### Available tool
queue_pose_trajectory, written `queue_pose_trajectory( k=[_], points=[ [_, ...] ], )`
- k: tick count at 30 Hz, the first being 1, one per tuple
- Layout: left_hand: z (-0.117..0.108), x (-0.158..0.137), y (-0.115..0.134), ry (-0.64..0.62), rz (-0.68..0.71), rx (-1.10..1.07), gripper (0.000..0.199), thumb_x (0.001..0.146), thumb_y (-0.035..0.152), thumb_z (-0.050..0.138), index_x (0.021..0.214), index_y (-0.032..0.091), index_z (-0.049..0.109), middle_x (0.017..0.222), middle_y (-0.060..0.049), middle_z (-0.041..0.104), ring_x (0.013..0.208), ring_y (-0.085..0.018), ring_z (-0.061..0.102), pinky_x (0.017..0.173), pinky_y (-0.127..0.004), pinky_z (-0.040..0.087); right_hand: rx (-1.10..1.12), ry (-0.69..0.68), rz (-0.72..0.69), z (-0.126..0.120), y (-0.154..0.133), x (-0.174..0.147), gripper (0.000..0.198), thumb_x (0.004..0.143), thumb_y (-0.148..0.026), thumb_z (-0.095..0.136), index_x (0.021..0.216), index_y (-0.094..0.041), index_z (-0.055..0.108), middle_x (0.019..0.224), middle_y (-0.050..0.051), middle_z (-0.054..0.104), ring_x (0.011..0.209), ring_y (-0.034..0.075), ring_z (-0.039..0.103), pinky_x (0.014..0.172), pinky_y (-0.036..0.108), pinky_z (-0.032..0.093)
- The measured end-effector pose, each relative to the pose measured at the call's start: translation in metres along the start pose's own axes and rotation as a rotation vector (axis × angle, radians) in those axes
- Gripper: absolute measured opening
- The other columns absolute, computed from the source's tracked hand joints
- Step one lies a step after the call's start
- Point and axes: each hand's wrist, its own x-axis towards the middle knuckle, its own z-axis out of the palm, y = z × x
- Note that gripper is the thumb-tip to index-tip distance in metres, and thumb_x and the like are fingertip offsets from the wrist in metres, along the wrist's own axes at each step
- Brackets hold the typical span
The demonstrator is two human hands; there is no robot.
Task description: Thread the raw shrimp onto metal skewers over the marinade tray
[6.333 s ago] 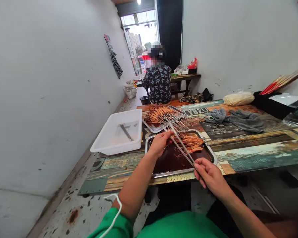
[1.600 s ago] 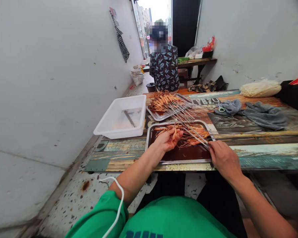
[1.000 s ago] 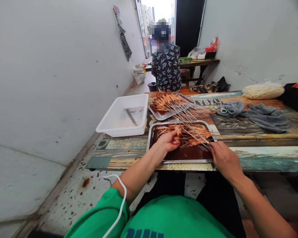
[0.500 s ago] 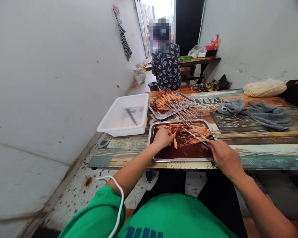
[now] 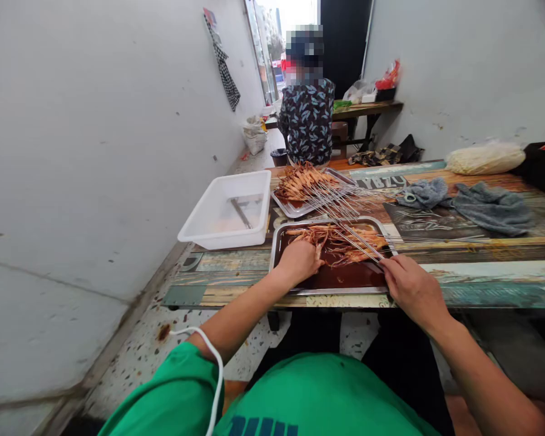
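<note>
A metal tray (image 5: 340, 290) with brown-red liquid lies before me, holding stringy orange-brown meat pieces (image 5: 356, 248) along its far side. My left hand (image 5: 298, 261) is over the tray's left part, its fingers closed around one such piece (image 5: 318, 248); the fingertips are partly hidden. At the tray's right rim, my right hand (image 5: 413, 287) grips the ends of thin metal skewers (image 5: 360, 242), which point up and left over the meat. Just behind, a second tray (image 5: 295, 213) bears a heap of skewered pieces (image 5: 305, 181), their bare skewers (image 5: 338, 203) fanned to the right.
Left of the trays stands a white plastic tub (image 5: 222, 236) with a metal tool (image 5: 240, 213) in it. Grey cloths (image 5: 493, 209) and a bagged pale bundle (image 5: 485, 160) lie at the right. A person (image 5: 307, 124) is beyond the table, back turned. Walls flank both sides.
My left hand has turned and shifted slightly right and down, now covering most of the piece that hung from its fingers. The right hand stays nearly still. The person's head has moved right.
</note>
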Motion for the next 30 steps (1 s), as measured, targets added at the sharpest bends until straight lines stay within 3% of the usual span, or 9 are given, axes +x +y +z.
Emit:
queue_pose_trajectory(
  k=[5,9,14,18,21,24,27,30],
  points=[
    [-0.001,0.013,0.016,-0.080,-0.115,0.047,0.025,0.079,0.026,0.051,0.087,0.010,0.069,0.087,-0.016,0.067,0.087,-0.025,0.063,0.077,-0.032,0.047,-0.028,-0.060,-0.010,-0.003,-0.001,0.002,0.021,0.088,-0.024,0.042,0.094,-0.016,0.060,0.083,0.006,0.055,0.078,0.016,0.049,0.064,0.026,0.033],
    [-0.008,0.022,0.020,-0.157,-0.095,0.054,0.024,0.073,0.009,0.051,0.089,0.006,0.069,0.089,-0.021,0.067,0.089,-0.028,0.063,0.077,-0.033,0.048,-0.057,-0.072,-0.008,-0.005,-0.002,0.004,0.020,0.088,-0.021,0.040,0.087,-0.016,0.060,0.082,0.006,0.056,0.078,0.016,0.049,0.063,0.026,0.033],
    [-0.008,0.023,0.005,-0.038,-0.129,-0.049,0.020,0.067,0.010,0.055,0.080,0.008,0.069,0.084,-0.020,0.067,0.083,-0.028,0.063,0.074,-0.034,0.047,-0.028,0.031,0.014,-0.009,-0.006,0.007,0.019,0.088,-0.020,0.041,0.081,-0.014,0.058,0.092,0.009,0.057,0.082,0.017,0.047,0.073,0.029,0.035],
    [-0.004,0.021,-0.005,-0.001,-0.223,-0.517,0.005,0.063,0.014,0.060,0.061,0.013,0.064,0.063,-0.008,0.064,0.063,-0.017,0.061,0.063,-0.026,0.047,-0.043,0.046,0.051,-0.006,-0.005,0.004,0.020,0.089,-0.022,0.040,0.081,-0.014,0.056,0.078,0.008,0.054,0.077,0.018,0.046,0.071,0.029,0.035],
    [0.001,0.022,-0.003,-0.092,-0.376,-1.080,0.002,0.063,0.013,0.061,0.061,0.013,0.061,0.058,-0.002,0.060,0.051,-0.010,0.056,0.052,-0.021,0.045,-0.047,0.052,0.069,-0.002,-0.004,0.002,0.020,0.089,-0.022,0.039,0.082,-0.014,0.055,0.077,0.008,0.053,0.076,0.018,0.047,0.069,0.029,0.035],
    [0.006,0.025,0.004,-0.234,-0.565,-1.557,0.007,0.064,0.009,0.062,0.069,0.013,0.059,0.059,-0.001,0.061,0.050,-0.008,0.056,0.051,-0.019,0.047,-0.054,0.092,0.085,0.001,-0.003,0.002,0.019,0.089,-0.022,0.039,0.082,-0.014,0.055,0.080,0.009,0.054,0.079,0.018,0.046,0.070,0.030,0.034],
    [0.007,0.030,0.007,-0.392,-0.692,-1.831,0.008,0.068,0.009,0.062,0.075,0.012,0.060,0.062,-0.003,0.062,0.053,-0.009,0.058,0.052,-0.019,0.050,-0.084,0.093,0.080,0.002,-0.003,0.003,0.020,0.089,-0.022,0.039,0.081,-0.014,0.056,0.076,0.008,0.053,0.076,0.019,0.045,0.070,0.030,0.034],
    [0.007,0.036,0.008,-0.467,-0.772,-1.944,0.004,0.073,0.013,0.062,0.076,0.010,0.060,0.064,-0.005,0.063,0.056,-0.010,0.060,0.049,-0.017,0.049,-0.098,0.078,0.060,0.003,-0.002,0.005,0.019,0.089,-0.022,0.039,0.081,-0.014,0.056,0.074,0.008,0.053,0.075,0.019,0.045,0.069,0.030,0.033]
  ],
)
